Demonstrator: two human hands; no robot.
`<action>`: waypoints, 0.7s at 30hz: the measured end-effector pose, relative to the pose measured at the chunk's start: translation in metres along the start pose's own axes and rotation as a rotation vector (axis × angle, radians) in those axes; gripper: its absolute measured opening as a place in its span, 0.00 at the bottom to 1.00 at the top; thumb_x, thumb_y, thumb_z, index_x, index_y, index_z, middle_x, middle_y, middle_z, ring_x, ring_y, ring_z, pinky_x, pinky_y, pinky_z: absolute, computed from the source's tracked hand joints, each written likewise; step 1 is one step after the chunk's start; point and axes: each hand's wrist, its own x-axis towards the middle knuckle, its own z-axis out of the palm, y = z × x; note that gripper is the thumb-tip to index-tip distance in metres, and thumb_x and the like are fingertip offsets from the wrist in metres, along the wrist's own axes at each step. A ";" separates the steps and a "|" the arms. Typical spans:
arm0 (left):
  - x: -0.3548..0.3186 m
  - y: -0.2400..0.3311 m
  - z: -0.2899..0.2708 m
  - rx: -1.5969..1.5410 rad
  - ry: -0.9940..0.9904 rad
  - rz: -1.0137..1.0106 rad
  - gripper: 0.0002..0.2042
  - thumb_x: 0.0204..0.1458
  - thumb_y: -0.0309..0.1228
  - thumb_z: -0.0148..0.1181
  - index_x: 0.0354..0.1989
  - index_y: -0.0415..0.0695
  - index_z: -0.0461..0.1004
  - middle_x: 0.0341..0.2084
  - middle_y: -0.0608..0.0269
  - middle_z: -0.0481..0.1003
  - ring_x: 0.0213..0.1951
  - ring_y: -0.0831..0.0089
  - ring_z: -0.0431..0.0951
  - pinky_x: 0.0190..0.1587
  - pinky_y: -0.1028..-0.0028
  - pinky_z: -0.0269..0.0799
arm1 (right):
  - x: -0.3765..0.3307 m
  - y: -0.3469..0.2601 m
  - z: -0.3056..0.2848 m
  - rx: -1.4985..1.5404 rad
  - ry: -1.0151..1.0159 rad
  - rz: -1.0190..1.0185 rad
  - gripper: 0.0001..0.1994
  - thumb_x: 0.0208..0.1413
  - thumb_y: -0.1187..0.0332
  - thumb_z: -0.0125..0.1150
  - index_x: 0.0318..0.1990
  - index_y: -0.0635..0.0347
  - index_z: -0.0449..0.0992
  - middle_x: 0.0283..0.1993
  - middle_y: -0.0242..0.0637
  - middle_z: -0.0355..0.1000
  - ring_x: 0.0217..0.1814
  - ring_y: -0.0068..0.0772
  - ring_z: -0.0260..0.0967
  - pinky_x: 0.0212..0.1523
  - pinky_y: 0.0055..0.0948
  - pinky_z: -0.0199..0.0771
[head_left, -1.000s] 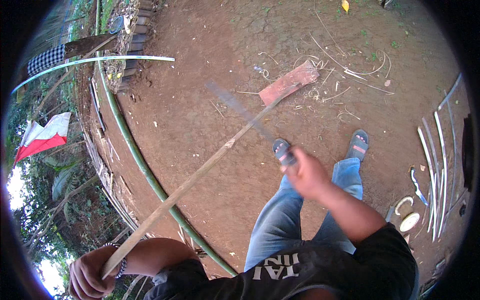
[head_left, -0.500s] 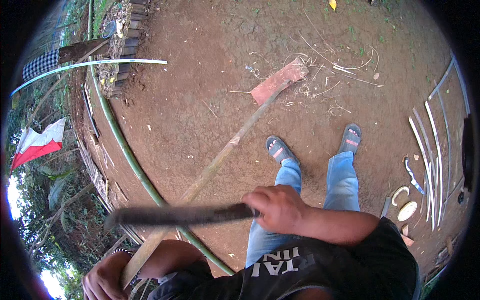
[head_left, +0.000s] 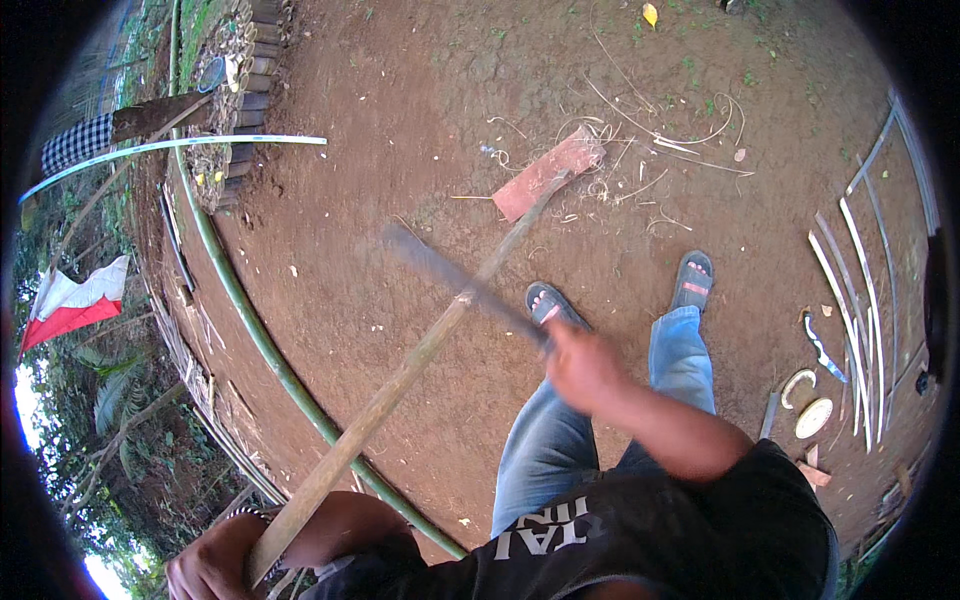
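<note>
My left hand is closed round the near end of a long tan pole, which has a ring like a bamboo joint midway. Its far end rests on a reddish flat block on the ground. In my right hand is a machete, its dark blade smeared by motion. The blade crosses the pole near the joint, pointing to the upper left. Whether it touches the pole I cannot tell.
Thin curled shavings lie round the block. A long green bamboo pole curves along the left. On the right lie several pale strips, a knife-like tool with a white-and-blue sheath and a round pale disc. My sandalled feet stand beside the pole.
My right hand has swung the machete away from me and to the right, from over the pole's near part to its middle. My left hand still grips the pole.
</note>
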 end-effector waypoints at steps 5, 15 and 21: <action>0.002 -0.007 -0.005 -0.029 -0.047 0.087 0.12 0.53 0.24 0.42 0.18 0.52 0.63 0.12 0.80 0.60 0.13 0.89 0.58 0.17 0.85 0.50 | 0.012 -0.008 0.005 0.106 -0.110 0.086 0.15 0.48 0.71 0.59 0.46 0.59 0.70 0.37 0.52 0.75 0.38 0.53 0.74 0.36 0.48 0.73; 0.006 -0.011 -0.009 0.083 0.084 -0.060 0.10 0.52 0.23 0.46 0.20 0.51 0.64 0.13 0.80 0.58 0.13 0.89 0.58 0.17 0.84 0.49 | 0.066 0.048 0.022 0.203 -0.014 0.301 0.17 0.53 0.62 0.59 0.47 0.62 0.70 0.31 0.53 0.74 0.35 0.55 0.74 0.34 0.49 0.72; 0.009 -0.020 -0.018 0.012 0.146 0.366 0.13 0.55 0.24 0.45 0.19 0.53 0.60 0.14 0.81 0.57 0.14 0.88 0.55 0.19 0.84 0.51 | 0.060 0.053 0.035 0.134 0.019 -0.012 0.13 0.51 0.66 0.57 0.44 0.58 0.70 0.29 0.51 0.74 0.34 0.57 0.74 0.33 0.51 0.71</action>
